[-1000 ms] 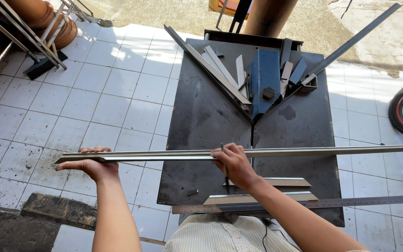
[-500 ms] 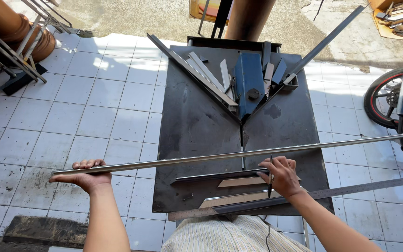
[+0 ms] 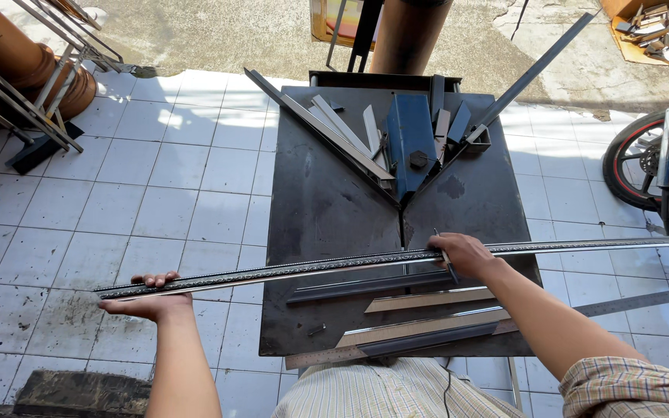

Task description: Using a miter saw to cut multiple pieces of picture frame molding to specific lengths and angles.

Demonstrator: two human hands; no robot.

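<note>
Moulding strip (image 3: pixel 334 265) now spans the steel table's (image 3: pixel 319 209) near half, my right hand (image 3: pixel 462 254) back on it clutching a pencil (image 3: pixel 444 257), left hand (image 3: pixel 151 298) cupped open beneath its overhanging end.

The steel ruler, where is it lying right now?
In the head view, the steel ruler lies along the dark metal table's near edge, below the cut moulding pieces.
</note>
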